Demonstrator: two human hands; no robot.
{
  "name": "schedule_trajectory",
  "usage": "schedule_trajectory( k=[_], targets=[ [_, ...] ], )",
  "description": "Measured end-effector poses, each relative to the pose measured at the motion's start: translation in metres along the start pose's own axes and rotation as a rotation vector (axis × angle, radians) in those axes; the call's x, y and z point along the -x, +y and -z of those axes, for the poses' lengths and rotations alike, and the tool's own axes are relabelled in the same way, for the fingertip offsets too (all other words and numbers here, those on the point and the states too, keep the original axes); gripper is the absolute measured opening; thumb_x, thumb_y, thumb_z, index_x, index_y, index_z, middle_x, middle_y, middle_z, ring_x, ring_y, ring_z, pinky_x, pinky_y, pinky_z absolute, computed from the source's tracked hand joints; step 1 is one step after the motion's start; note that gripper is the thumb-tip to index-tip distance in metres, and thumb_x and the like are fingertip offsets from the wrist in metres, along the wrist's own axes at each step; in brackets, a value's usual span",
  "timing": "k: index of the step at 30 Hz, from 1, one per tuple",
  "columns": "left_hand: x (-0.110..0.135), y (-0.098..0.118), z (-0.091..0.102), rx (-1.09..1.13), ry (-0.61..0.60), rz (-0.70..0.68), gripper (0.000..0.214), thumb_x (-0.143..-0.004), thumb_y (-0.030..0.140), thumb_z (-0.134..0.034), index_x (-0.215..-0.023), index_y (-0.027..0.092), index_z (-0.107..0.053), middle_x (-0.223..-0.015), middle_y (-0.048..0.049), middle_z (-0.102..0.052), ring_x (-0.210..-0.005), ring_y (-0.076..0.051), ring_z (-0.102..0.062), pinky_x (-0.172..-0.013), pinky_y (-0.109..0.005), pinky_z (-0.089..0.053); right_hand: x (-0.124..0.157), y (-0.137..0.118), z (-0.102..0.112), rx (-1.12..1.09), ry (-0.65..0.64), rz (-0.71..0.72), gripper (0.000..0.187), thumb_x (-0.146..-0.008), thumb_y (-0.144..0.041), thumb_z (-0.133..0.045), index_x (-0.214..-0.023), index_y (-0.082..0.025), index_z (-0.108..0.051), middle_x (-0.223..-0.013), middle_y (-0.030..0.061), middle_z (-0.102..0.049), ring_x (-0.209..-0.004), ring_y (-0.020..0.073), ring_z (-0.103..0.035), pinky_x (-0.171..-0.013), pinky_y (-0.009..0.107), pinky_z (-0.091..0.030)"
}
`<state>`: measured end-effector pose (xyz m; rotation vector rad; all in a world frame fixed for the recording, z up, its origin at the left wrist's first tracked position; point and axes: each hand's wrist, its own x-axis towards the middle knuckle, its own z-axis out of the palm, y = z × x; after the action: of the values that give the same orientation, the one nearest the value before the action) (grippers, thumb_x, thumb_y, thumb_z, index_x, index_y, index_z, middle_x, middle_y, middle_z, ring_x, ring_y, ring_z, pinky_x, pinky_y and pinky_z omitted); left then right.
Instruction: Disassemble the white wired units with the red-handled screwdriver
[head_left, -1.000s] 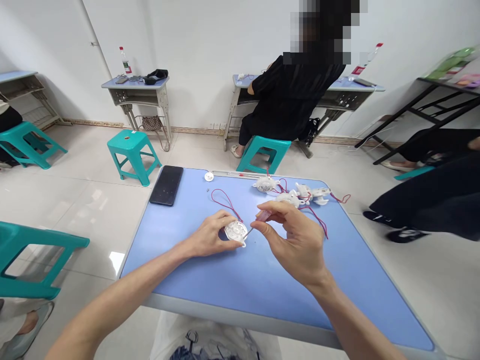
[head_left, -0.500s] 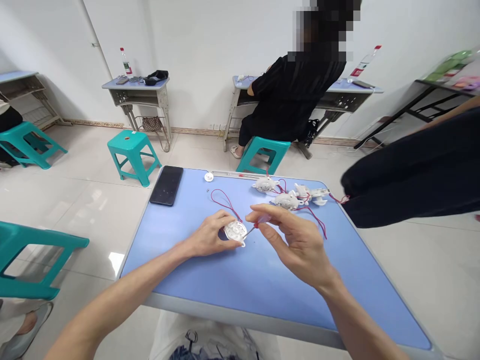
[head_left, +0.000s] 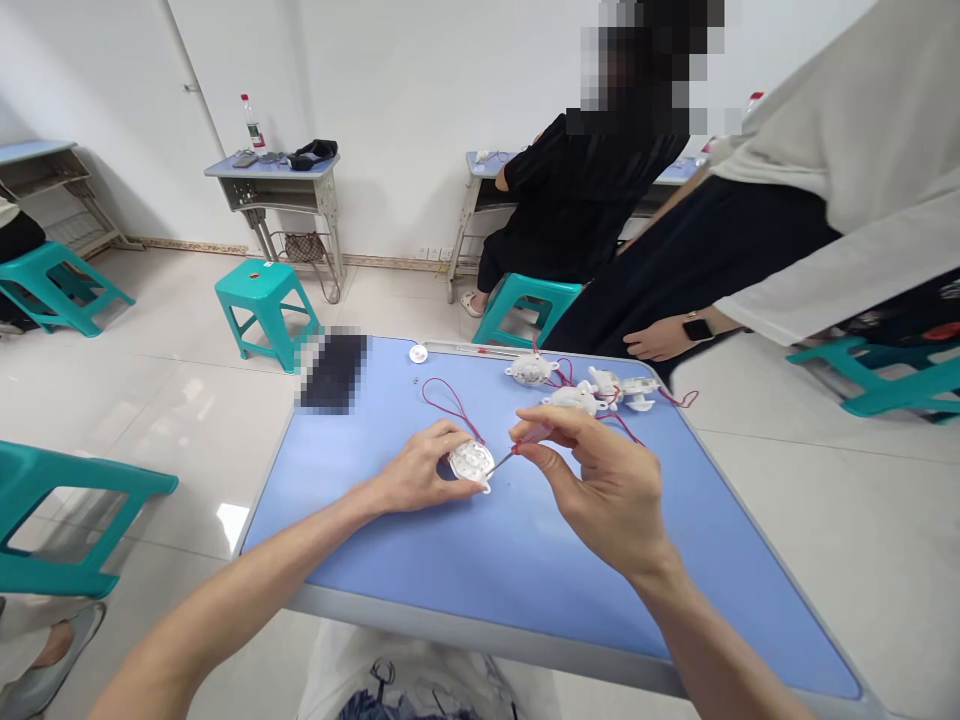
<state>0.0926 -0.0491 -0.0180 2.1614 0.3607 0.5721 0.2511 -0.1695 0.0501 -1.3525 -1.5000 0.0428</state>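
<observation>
The round casing [head_left: 472, 461] lies near the middle of the tabletop [head_left: 420, 570], between the left hand [head_left: 431, 465], along its left side, and the screwdriver [head_left: 504, 462] in the right hand [head_left: 600, 470], whose tip meets its near right side. A cord loop [head_left: 463, 416] extends from the casing's far side. The phone [head_left: 332, 372] lies at the far left corner; right of it, a small disc [head_left: 418, 353] sits by the far edge. More casings [head_left: 574, 398] cluster at the far right. Behind the tabletop, a seated person [head_left: 577, 200] is left of a standing person [head_left: 825, 180].
</observation>
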Motion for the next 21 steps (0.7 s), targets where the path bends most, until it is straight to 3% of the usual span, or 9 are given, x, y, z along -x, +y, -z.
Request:
schedule_trajectory(
  k=[4,8,14,21],
  targets=[
    [0.0002,0.0013,0.0007,-0.009,-0.009,0.008,0.043,-0.074,0.036,-0.077,-0.11,0.017,-0.064,-0.107,-0.0081,-0.06,-0.097,-0.021,-0.06,-0.091,-0.034,-0.048,-0.0013,-0.0005,0.0041,-0.07,-0.083,-0.029,0.027,-0.09,-0.011,-0.055,-0.111,-0.026,-0.063,-0.086,-0.0002,-0.071,-0.076,0.0144,-0.067,-0.07,0.03,-0.058],
    [0.0002,0.0036,0.0013,0.002,-0.003,0.008,0.042,-0.074,0.035,-0.077,-0.111,0.019,-0.064,-0.107,-0.0075,-0.06,-0.098,-0.021,-0.06,-0.091,-0.035,-0.048,-0.0055,-0.0012,0.0048,-0.099,-0.151,-0.005,0.025,-0.091,-0.015,-0.055,-0.113,-0.025,-0.062,-0.091,0.0029,-0.071,-0.083,0.0173,-0.067,-0.073,0.033,-0.057],
    [0.0,0.0034,0.0008,0.003,0.0,0.018,0.043,-0.074,0.036,-0.077,-0.111,0.019,-0.064,-0.107,-0.0071,-0.06,-0.097,-0.021,-0.059,-0.09,-0.035,-0.048,-0.0096,0.0016,-0.0035,0.038,-0.009,0.094,0.01,-0.085,-0.02,-0.066,-0.093,-0.026,-0.067,-0.078,0.0011,-0.061,-0.068,0.0158,-0.059,-0.063,0.032,-0.052],
    [-0.0002,0.0021,0.0004,0.005,-0.001,-0.003,0.041,-0.074,0.036,-0.077,-0.108,0.017,-0.064,-0.108,-0.0081,-0.06,-0.099,-0.021,-0.06,-0.092,-0.035,-0.047,-0.0027,0.0039,-0.0005,-0.016,0.022,0.008,0.028,-0.086,-0.014,-0.064,-0.111,-0.026,-0.062,-0.081,-0.0004,-0.068,-0.07,0.0153,-0.063,-0.072,0.035,-0.055]
  ],
)
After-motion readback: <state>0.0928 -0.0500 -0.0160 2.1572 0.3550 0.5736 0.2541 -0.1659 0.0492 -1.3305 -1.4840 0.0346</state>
